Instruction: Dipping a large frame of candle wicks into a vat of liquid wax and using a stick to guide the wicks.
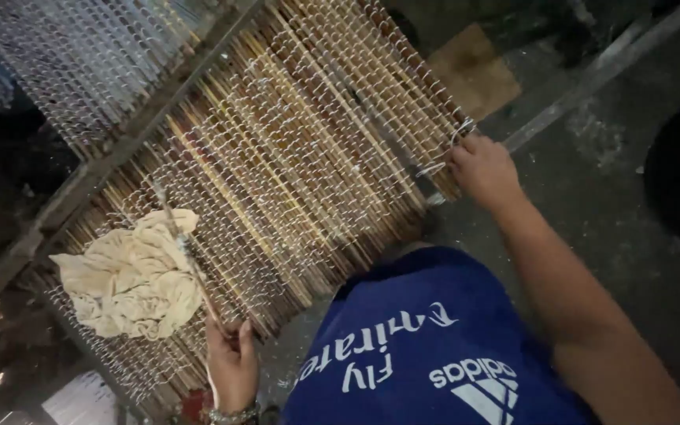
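Note:
A big mat [308, 149] of thin bamboo sticks bound with rows of white string lies tilted in front of me. My right hand [482, 169] grips white string [454, 138] at the mat's right edge, fingers closed on it. My left hand [231, 364], wearing a beaded bracelet, holds a thin stick [190, 260] that reaches up across the mat. A crumpled cream cloth [131, 279] lies on the mat just left of that stick. My blue shirt [434, 346] with white lettering fills the lower middle.
A second strung mat [80, 63] lies beyond a wooden bar [131, 145] at the upper left. A brown board [470, 71] and a metal rail [592, 75] lie on the grey concrete floor [592, 189]. Dark clutter sits at the far left.

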